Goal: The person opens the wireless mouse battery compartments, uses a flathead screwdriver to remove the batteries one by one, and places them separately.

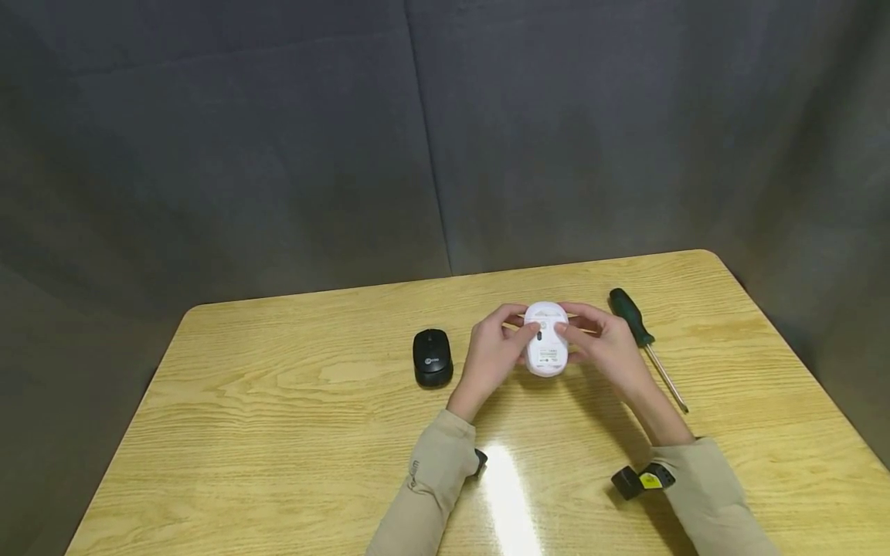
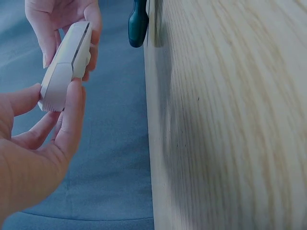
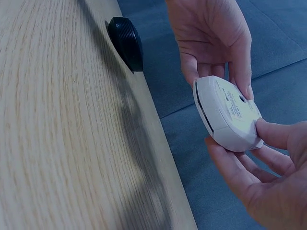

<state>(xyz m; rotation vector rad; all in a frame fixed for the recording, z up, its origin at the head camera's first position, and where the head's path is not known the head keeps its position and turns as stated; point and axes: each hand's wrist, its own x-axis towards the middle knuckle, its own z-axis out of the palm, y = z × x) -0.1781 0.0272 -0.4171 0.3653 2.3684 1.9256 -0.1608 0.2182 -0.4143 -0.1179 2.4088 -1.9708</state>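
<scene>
A white computer mouse is held upside down above the middle of the wooden table, its labelled underside facing up. My left hand grips its left side, thumb on the underside. My right hand grips its right side, thumb also on the underside. In the left wrist view the white mouse shows edge-on between both hands. In the right wrist view the white mouse shows its underside with a small dark sensor hole.
A black mouse lies on the table left of my hands, and the black mouse also shows in the right wrist view. A green-handled screwdriver lies to the right. Grey fabric hangs behind the table.
</scene>
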